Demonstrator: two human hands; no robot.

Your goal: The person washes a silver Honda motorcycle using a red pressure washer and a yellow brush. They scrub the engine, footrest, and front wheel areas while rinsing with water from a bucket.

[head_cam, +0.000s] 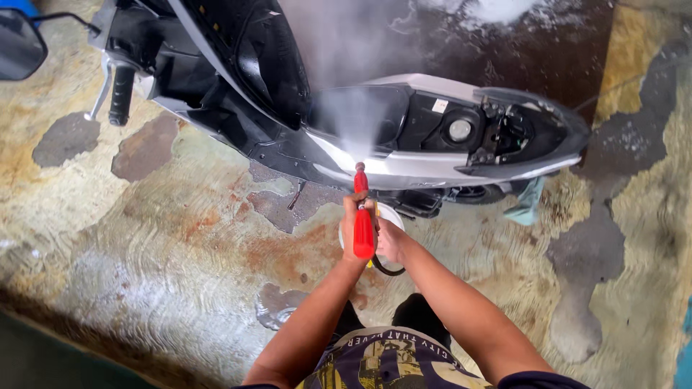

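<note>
A red spray gun [362, 216] points away from me at a white and black scooter [404, 148]. My left hand [351, 230] is wrapped around the gun's red body. My right hand [390, 241] grips it from the right, by a white round bottle [393, 214] under the gun. A cloud of white mist rises from the nozzle over the scooter's open under-seat compartment [357, 112]. The raised black seat [267, 61] stands up on the left. A black hose loops below my hands.
The scooter's handlebar grip [120, 94] and mirror [20, 45] are at the upper left. The floor [166, 238] is wet, stained concrete. A teal cloth [528, 202] lies by the rear wheel. White foam [497, 9] lies on the dark ground beyond.
</note>
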